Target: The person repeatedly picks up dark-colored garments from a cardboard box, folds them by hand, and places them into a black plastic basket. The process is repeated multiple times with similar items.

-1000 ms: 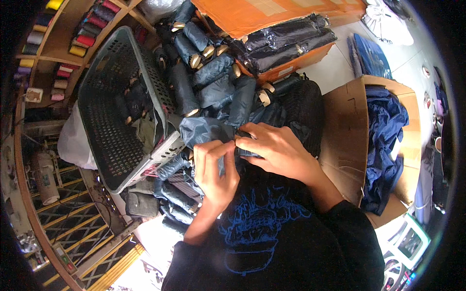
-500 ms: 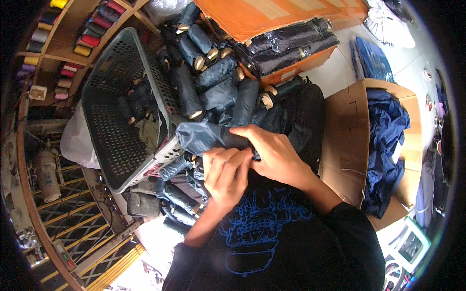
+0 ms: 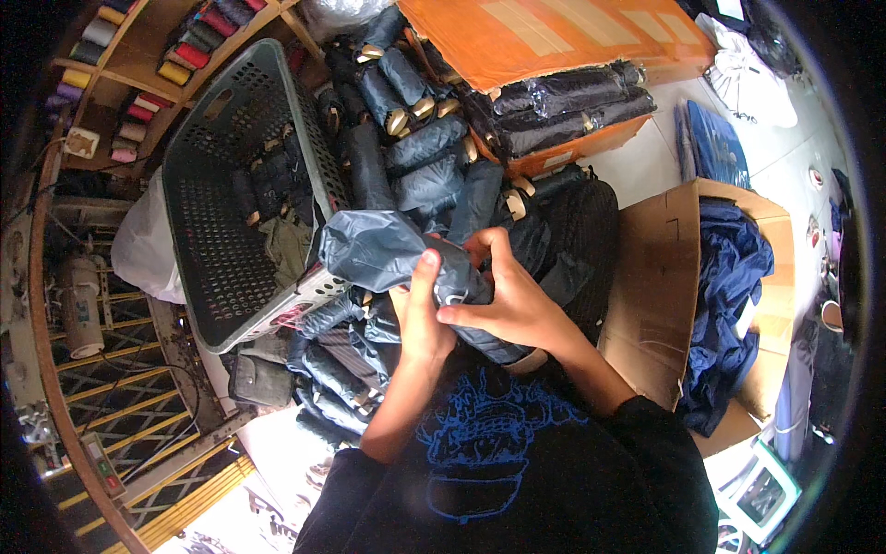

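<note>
Both my hands are closed around a rolled bundle of shiny blue-grey nylon cloth [image 3: 374, 249], held in front of my chest. Its baggy, loose end points to the left, toward the basket; a beige edge shows at the end nearest me. My left hand [image 3: 426, 319] grips it from below, thumb laid along the cloth. From the right, my right hand [image 3: 517, 300] wraps it, with the thumb across the near side and the fingers over the far side. Beyond my hands lies a heap of similar dark rolled bundles [image 3: 429, 185] with beige ends.
A grey perforated plastic basket [image 3: 305, 120] with a few bundles stands at the left. An orange carton [image 3: 554, 42] with wrapped black packs sits at the back. At the right, a brown cardboard box [image 3: 646, 286] holds navy cloth [image 3: 729, 277]. Thread spools [image 3: 189, 55] fill a wooden rack.
The bundle has turned, so more of its length and its near end show. My left fingers have shifted beneath it, with the thumb up; my right thumb has come across its near side.
</note>
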The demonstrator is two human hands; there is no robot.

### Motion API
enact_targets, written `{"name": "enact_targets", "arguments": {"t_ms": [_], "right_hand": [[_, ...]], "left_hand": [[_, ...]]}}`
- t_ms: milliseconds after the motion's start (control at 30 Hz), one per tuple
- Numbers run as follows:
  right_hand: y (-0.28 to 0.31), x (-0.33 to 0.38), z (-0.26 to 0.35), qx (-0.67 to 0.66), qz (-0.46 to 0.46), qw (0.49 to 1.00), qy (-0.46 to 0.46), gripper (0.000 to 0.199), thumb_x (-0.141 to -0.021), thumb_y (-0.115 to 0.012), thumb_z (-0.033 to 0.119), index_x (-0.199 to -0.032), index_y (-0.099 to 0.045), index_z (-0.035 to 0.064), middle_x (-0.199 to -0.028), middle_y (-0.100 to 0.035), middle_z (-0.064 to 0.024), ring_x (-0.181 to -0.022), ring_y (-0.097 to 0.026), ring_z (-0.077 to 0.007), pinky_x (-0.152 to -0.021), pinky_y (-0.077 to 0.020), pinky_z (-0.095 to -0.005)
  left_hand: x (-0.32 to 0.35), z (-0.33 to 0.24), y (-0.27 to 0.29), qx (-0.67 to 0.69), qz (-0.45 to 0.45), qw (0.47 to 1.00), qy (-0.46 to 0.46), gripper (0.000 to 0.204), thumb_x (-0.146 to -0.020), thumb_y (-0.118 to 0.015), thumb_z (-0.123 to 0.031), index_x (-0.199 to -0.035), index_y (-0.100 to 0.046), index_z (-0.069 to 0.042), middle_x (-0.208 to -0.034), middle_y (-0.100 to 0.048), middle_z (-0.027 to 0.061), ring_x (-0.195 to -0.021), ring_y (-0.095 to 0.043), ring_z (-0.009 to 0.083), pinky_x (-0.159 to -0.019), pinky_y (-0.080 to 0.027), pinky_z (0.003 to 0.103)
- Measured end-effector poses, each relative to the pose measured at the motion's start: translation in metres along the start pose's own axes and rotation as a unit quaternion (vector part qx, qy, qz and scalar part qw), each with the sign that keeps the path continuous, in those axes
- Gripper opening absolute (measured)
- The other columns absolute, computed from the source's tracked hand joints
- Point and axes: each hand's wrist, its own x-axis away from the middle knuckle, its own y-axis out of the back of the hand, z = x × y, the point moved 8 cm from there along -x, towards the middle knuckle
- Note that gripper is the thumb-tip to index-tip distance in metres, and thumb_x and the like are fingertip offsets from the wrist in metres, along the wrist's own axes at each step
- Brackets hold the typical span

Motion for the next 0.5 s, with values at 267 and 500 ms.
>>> {"name": "enact_targets", "arguments": {"t_ms": [267,500], "right_hand": [[-0.013,0.019,-0.014,-0.206,0.148,0.956,-0.145,0.045,-0.087,-0.066,0.031,-0.116,-0.059,-0.0029,-0.095,-0.067,-0.0081,-0.087,-0.059,-0.0141,-0.079,-0.0480,-0.0311],[-0.008,0.009,-0.001,-0.116,0.079,0.990,0.023,0.040,-0.085,-0.068,0.028,-0.110,-0.060,-0.0029,-0.086,-0.068,-0.0108,-0.079,-0.063,-0.0147,-0.072,-0.0490,-0.0323]], "left_hand": [[0.001,-0.015,-0.014,0.006,0.142,0.989,0.031,0.049,-0.080,-0.070,-0.031,-0.113,-0.054,0.002,-0.108,-0.062,0.0187,-0.096,-0.061,0.0255,-0.087,-0.049,0.037],[-0.005,-0.025,-0.018,0.094,0.187,0.978,0.006,0.072,-0.080,-0.069,-0.043,-0.128,-0.042,0.004,-0.117,-0.058,0.0254,-0.114,-0.055,0.0352,-0.098,-0.045,0.045]]}}
